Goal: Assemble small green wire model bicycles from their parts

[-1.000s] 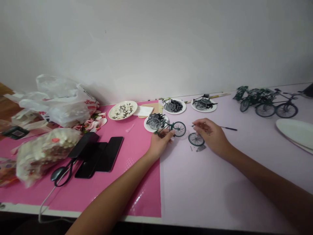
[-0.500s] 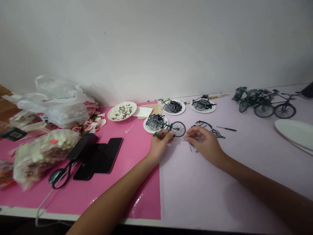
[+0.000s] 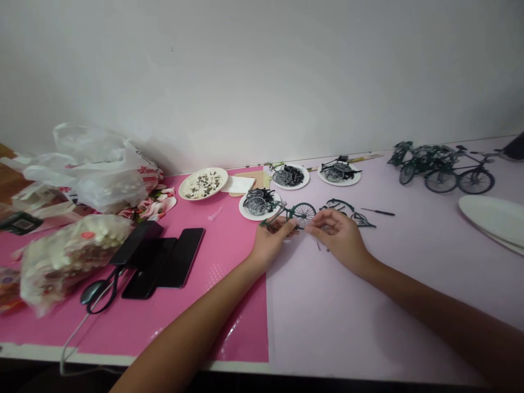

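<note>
My left hand (image 3: 275, 236) is closed on a dark green model bicycle frame with one spoked wheel (image 3: 304, 215) on its right end. At that wheel's lower right edge, my right hand (image 3: 336, 231) pinches with thumb and fingers close together; whatever they hold is too small to make out. Behind my right hand lie dark model bicycle parts (image 3: 361, 219), partly hidden by it. A small screwdriver (image 3: 378, 212) rests to their right. A few tiny pieces (image 3: 319, 246) lie on the table below the wheel.
Small plates of wheels (image 3: 256, 206) and black parts (image 3: 295, 176) stand behind my hands. A bowl of small pieces (image 3: 204, 184) is farther left. Assembled model bicycles (image 3: 444, 168) crowd the back right, near white oval plates (image 3: 493, 218). Phones (image 3: 182, 259) and plastic bags (image 3: 94, 169) occupy the left.
The bicycle frame and its wheel have shifted slightly right, with my left hand. The wheel now meets the fingertips of my right hand.
</note>
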A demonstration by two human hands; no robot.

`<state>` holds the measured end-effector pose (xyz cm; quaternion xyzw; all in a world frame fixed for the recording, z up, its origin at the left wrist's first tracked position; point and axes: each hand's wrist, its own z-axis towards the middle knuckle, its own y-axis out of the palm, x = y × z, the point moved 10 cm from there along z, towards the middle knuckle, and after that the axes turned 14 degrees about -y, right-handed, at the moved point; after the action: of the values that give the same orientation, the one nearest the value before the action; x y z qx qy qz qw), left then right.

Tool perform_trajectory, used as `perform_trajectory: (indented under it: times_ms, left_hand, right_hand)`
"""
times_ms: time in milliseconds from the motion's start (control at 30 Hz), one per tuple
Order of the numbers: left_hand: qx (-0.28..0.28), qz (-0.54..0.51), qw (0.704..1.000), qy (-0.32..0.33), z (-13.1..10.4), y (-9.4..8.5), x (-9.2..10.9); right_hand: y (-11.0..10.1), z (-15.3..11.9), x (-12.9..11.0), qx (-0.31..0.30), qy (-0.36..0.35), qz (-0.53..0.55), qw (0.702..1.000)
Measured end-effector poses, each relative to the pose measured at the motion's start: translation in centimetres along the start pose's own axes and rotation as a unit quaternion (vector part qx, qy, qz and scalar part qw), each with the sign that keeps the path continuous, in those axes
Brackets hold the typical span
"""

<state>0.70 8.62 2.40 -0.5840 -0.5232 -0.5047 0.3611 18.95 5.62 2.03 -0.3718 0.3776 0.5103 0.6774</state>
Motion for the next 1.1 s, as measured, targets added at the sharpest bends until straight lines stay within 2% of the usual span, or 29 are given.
perform_trajectory:
  times_ms: [200,467,667,1100]
  left_hand:
    - [-0.01,0.0,1.0,-0.004,-0.04,0.2,-0.15]
    - [-0.018,0.001,1.0,-0.009,-0.01,0.26,-0.27]
    - [-0.016,0.006,1.0,-0.011,0.05,0.12,-0.33]
    - [-0.026,0.032,0.999,-0.008,-0.17,0.34,-0.28]
  right_hand:
    - [-0.02,-0.07,0.48,0.002,0.017,0.007,1.0]
    - [-0.05,0.05,0.22,0.001,0.006,0.01,1.0]
    - [-0.2,-0.27,0.4,0.009,0.039,0.011,0.999]
    - [-0.31,-0.03,0.57,-0.013,0.045,-0.015,0.999]
